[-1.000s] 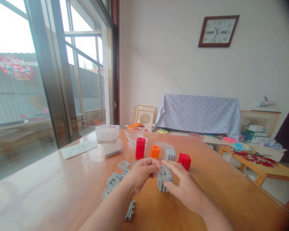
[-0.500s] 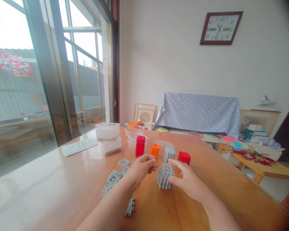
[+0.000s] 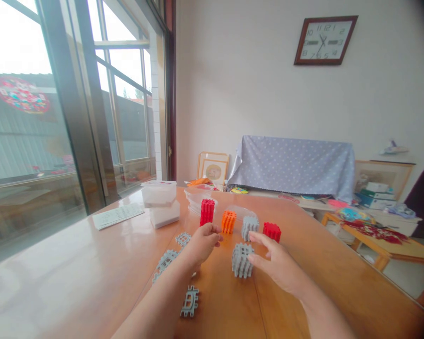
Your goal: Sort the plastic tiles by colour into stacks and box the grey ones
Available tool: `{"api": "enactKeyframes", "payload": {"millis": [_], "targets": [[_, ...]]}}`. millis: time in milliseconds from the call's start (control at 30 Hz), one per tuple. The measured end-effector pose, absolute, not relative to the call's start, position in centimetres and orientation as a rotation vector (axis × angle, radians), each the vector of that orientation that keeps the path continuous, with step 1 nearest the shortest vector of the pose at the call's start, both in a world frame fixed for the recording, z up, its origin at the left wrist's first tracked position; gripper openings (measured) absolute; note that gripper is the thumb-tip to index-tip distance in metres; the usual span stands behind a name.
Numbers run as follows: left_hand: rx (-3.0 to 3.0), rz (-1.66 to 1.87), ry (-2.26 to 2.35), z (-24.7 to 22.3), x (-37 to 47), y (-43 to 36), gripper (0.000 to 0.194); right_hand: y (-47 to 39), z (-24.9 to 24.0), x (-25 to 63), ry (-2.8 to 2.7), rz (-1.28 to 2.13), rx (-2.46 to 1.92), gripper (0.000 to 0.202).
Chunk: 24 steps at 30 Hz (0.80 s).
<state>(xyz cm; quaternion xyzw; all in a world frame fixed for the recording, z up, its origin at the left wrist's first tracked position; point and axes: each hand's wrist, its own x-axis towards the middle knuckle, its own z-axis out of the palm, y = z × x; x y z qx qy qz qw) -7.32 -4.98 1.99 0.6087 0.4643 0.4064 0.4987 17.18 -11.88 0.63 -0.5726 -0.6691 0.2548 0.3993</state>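
Note:
My left hand (image 3: 205, 239) hovers over the table left of the grey stack, its fingers loosely curled in and no piece showing in them. Beside the grey stack (image 3: 242, 260) of toothed, square plastic building pieces is my right hand (image 3: 270, 254), open, thumb and fingers apart, thumb tip at the stack's right side. I cannot tell if it touches. Loose grey pieces lie left of my left arm: one at the back (image 3: 183, 239), a cluster (image 3: 167, 260), and one (image 3: 190, 301) near the front. My left forearm hides part of them.
Behind my hands stand a tall red stack (image 3: 207, 211), an orange stack (image 3: 228, 222), a smaller grey stack (image 3: 250, 228) and a low red stack (image 3: 272, 231). Farther back left are white plastic boxes (image 3: 159, 193), clear containers (image 3: 197, 192) and a printed sheet (image 3: 118, 216).
My left hand has moved left, away from the front grey stack. My right hand stays beside that stack, with its fingers still apart. The view has shifted slightly.

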Motion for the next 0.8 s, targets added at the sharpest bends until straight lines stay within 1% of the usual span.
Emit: {"api": "enactKeyframes", "payload": {"millis": [133, 267, 367, 667, 800], "targets": [[1.796, 1.007, 1.595, 1.8, -9.9, -2.7, 0.016, -11.1, 0.1, 17.2, -1.572, 0.594, -1.418, 0.057], [1.924, 0.916, 1.791, 1.5, -11.0, -2.4, 0.018, -10.1, -1.0, 17.0, -1.491, 0.564, -1.41, 0.052], [2.034, 0.796, 1.814, 0.7, -10.5, -2.9, 0.021, -9.8, -1.5, 16.7, -1.489, 0.528, -1.418, 0.05], [2.046, 0.831, 1.713, -1.1, -10.4, -2.4, 0.01, -10.0, -1.3, 16.5, -1.486, 0.476, -1.429, 0.046], [2.031, 0.882, 1.728, -0.5, -10.2, -2.1, 0.017, -10.1, -1.0, 16.4, -1.487, 0.454, -1.422, 0.045]]}}
